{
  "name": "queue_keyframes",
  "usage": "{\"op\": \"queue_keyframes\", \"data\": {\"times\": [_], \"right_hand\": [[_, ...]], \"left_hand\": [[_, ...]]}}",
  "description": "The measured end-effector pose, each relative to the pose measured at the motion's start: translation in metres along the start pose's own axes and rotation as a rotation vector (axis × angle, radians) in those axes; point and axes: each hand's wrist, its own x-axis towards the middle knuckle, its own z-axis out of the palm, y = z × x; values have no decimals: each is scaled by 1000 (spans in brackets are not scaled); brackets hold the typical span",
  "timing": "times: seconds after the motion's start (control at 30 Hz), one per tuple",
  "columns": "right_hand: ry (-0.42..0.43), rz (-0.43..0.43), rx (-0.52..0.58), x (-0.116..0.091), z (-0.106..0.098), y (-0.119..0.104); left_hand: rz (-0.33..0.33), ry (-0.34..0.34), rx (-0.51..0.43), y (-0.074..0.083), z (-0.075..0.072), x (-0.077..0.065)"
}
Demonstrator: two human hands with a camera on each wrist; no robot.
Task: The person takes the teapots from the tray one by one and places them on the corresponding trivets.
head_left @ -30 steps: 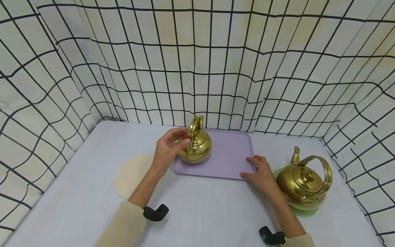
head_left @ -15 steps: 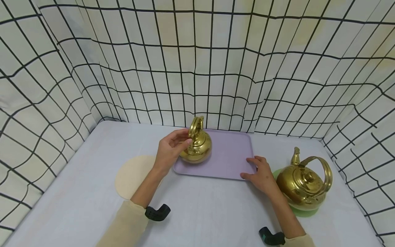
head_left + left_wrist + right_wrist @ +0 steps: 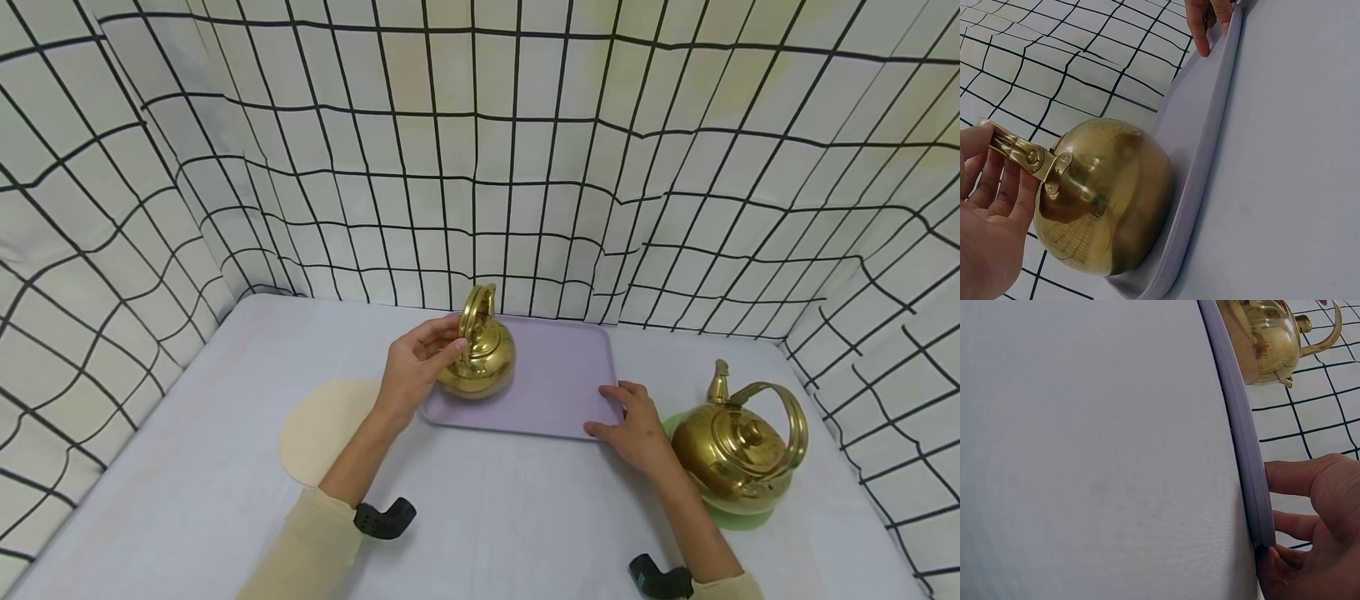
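My left hand holds the upright handle of a small brass kettle, thumb on the near side and fingers behind it. The kettle stands upright on the left part of a lilac tray. In the left wrist view its rounded brass body sits just inside the tray's raised rim. At the tray's front right corner, my right hand grips the edge between thumb and fingers. The right wrist view shows the hand around that corner, with the kettle farther along the tray.
A larger brass kettle stands on a green round mat at the right, close beside my right forearm. A cream round mat lies at the left, partly under my left forearm. Black netting over white cloth walls the table's back and sides.
My left hand has shifted very slightly to the right along the small kettle's handle. Kettle, tray and right hand stay practically where they were.
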Motion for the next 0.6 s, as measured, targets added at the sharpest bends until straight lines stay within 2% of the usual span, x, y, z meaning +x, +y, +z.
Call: {"op": "queue_keyframes", "data": {"times": [0.3,0.6], "right_hand": [[9,-7,0,1,0,1],[10,-12,3,1,0,2]], "left_hand": [[-18,-3,-10,2,2,1],[-67,3,4,3,3,2]]}}
